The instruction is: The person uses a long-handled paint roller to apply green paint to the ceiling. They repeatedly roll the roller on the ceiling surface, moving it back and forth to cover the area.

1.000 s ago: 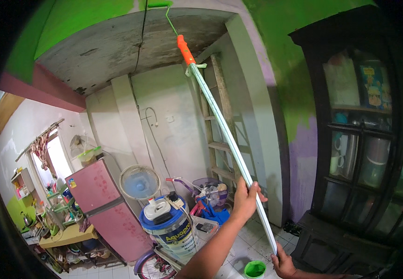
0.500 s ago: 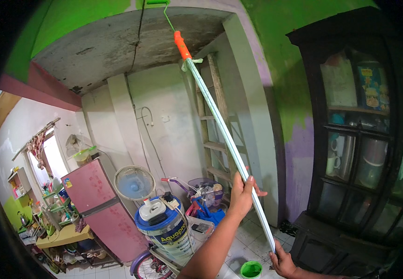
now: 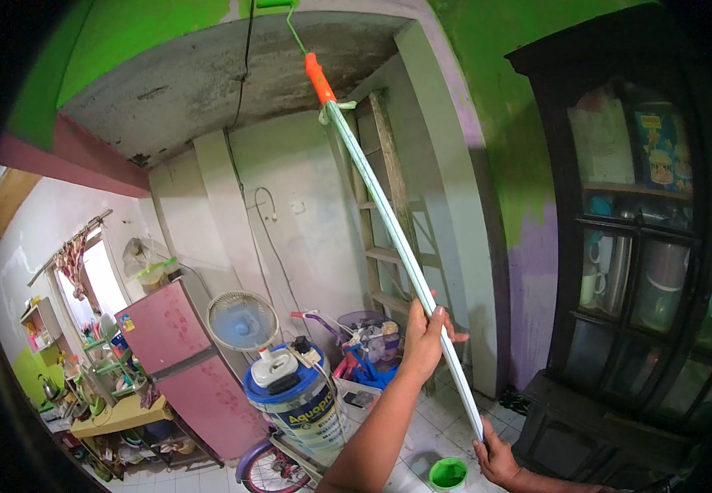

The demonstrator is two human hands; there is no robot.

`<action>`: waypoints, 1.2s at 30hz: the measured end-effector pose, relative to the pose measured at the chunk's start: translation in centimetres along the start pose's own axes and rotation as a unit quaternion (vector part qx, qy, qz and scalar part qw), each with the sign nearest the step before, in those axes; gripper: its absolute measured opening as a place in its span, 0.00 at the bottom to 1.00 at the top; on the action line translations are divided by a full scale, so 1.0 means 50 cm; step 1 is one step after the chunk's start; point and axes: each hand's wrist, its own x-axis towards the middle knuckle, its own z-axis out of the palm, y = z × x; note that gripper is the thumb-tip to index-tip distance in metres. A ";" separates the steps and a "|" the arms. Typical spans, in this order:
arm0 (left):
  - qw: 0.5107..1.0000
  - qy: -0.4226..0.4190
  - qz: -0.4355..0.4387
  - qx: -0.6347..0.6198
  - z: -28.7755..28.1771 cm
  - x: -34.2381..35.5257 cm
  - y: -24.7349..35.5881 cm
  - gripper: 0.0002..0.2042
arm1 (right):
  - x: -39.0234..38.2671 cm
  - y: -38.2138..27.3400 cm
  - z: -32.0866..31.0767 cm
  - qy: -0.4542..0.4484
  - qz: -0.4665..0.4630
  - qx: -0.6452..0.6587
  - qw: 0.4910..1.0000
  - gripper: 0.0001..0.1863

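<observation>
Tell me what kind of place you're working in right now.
Most likely a lived-in house, in a room beside its kitchen area: a pink refrigerator, a standing fan and a dark glass-fronted cabinet holding mugs, with half-painted green walls.

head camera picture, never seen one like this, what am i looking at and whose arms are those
A camera worn on a person's head took this, so the arms rising from the bottom edge are that person's own. The wide lens bends straight edges. The left hand grips a long pale pole midway; the right hand holds its lower end. At the top, an orange handle carries a paint roller up against the green wall. On the tiled floor below stands a small tub of green paint.
</observation>
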 end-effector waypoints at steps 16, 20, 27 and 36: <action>1.000 0.000 -0.012 0.028 0.003 -0.031 -0.052 0.21 | -0.054 0.061 0.033 -0.018 0.093 0.004 0.995 0.27; 0.998 0.015 -0.014 0.065 -0.001 0.021 -0.022 0.20 | 0.017 0.012 0.020 -0.017 0.047 0.068 0.996 0.33; 0.988 0.081 0.044 0.122 0.008 0.062 0.018 0.22 | 0.112 -0.053 0.007 -0.035 0.072 0.066 0.995 0.35; 0.992 0.064 0.006 0.107 0.031 -0.033 -0.089 0.23 | -0.008 0.029 -0.011 0.019 0.017 0.029 0.999 0.32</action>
